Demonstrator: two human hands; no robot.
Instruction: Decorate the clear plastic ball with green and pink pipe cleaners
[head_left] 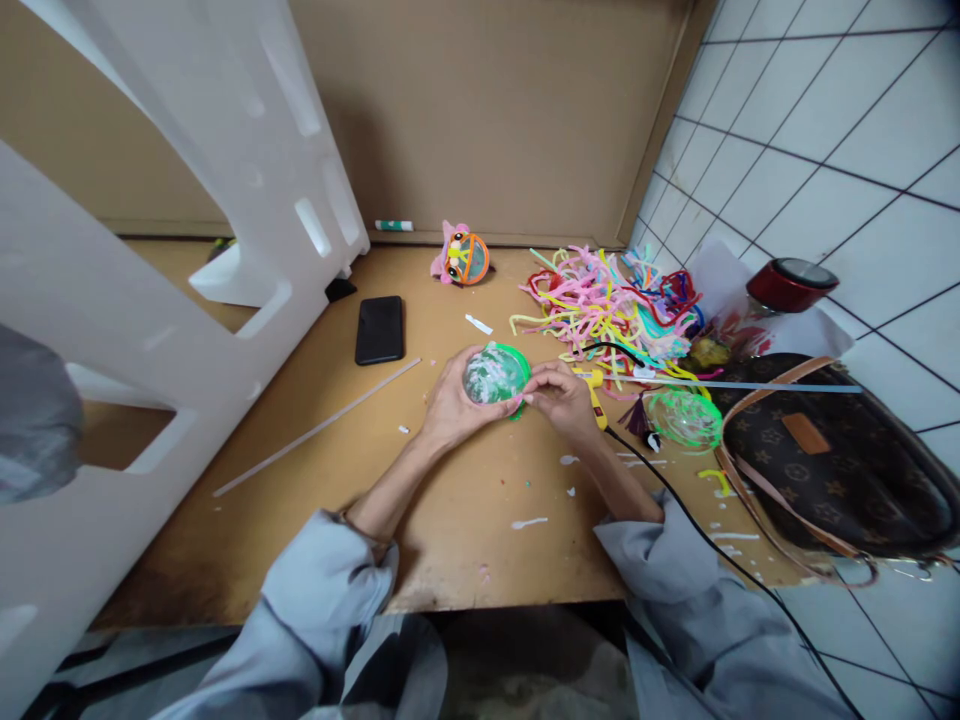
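You are holding a round, see-through ball (pixel 491 373) in your left hand (pixel 450 405), over the middle of the table (pixel 450 570). Your left fingers and thumb curl around its side and bottom. A bright green strip (pixel 516 356) goes along the ball's right edge. Your right hand (pixel 559 395) is at that edge, with the thumb and finger pinched together. I cannot tell if a bit of the green is caught between them.

Just beside your right hand is a yellow tool (pixel 596 400), partly hidden, with a black cord (pixel 679 479) near it. Further right is another ball (pixel 686 418) with green around it, next to a brown bag (pixel 832 455). Behind your right hand is a big, messy pile of fuzzy sticks (pixel 592 300) in pink, yellow, red and blue.

Past the ball you hold sits a little toy with big eyes (pixel 461 258). On your left lie a black phone (pixel 379 330) and a long, thin white stick (pixel 319 428)
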